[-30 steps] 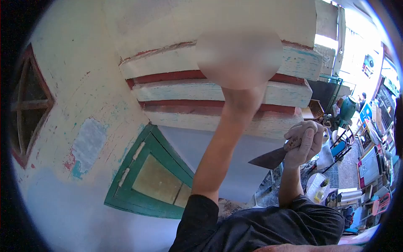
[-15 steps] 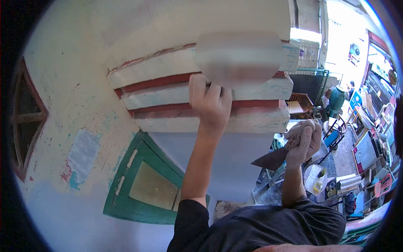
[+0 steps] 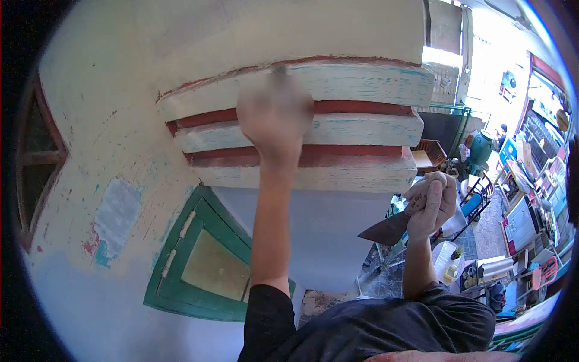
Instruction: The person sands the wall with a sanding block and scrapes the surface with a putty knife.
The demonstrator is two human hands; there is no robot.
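My left hand (image 3: 274, 123) is raised against the stepped moulding (image 3: 362, 81), in front of its white bands and red grooves. A blurred patch smears its fingers, and what they hold, if anything, cannot be made out. A small dark spot shows just above them at the top red line. Lower down at the right, my right hand (image 3: 431, 202) is closed around the handle of a putty knife (image 3: 386, 230). Its dark, pointed blade angles left, apart from the moulding.
Below the moulding is a green-framed shutter (image 3: 175, 259). The cream wall (image 3: 102, 139) has scraped paint and a grey patch (image 3: 119, 217). At right stand a wooden chair (image 3: 429, 155), a green jar (image 3: 481, 148), a white round table (image 3: 445, 259) and crowded household items.
My left hand has moved left and up along the moulding, and the blurred patch now covers its fingers. The right hand with the putty knife has barely shifted.
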